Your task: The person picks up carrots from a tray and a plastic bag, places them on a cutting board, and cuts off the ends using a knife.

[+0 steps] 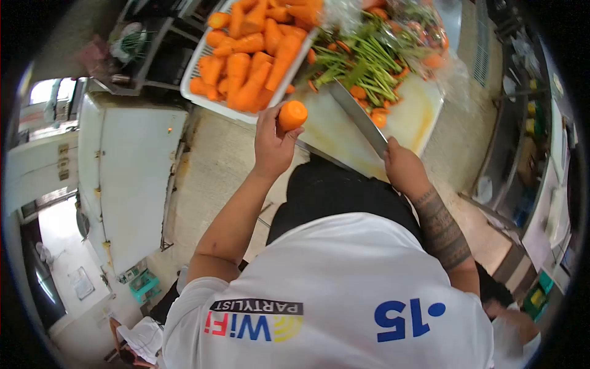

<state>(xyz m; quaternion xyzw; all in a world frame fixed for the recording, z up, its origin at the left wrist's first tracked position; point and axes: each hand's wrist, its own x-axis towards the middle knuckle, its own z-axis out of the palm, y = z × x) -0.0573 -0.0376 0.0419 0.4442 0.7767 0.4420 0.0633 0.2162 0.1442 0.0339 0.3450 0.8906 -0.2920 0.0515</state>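
Hands (276,144) apart; carrot's (294,115) underside hidden.

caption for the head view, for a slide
Left hand holding a carrot, right hand gripping a knife over a white cutting board, beside a basket of carrots.

Left hand (275,146) holds carrot (294,115) (right hand (405,167), knife (361,120))

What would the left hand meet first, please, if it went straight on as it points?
Most likely the tray, at its near corner, though the left hand could pass above it; depth is unclear.
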